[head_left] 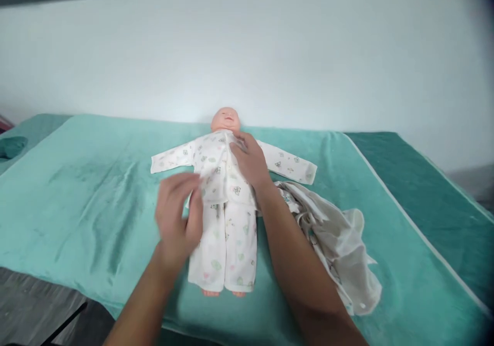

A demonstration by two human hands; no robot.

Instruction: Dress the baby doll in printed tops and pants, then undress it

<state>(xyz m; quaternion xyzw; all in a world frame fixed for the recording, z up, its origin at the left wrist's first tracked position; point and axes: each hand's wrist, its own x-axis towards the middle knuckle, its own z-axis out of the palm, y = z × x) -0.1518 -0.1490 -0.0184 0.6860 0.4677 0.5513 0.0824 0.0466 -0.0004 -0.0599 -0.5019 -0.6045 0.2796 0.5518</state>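
Right hand [250, 161] flat on doll [226, 202]; left hand [179, 217] hovers.

1. A mint-green blanket [96, 181] covers the bed and is wrinkled on its left half.
2. A doll [227, 232] in white printed clothes lies face-up mid-blanket.
3. A crumpled white garment [339, 243] lies just beside the doll.
4. A darker green cover [424, 191] borders the right side.

Both your hands are bare: the left hand [179, 217] looks blurred, the right hand [250, 160] sharp. Your forearms [293, 253], uncovered along their whole visible length, enter from around 6 o'clock.
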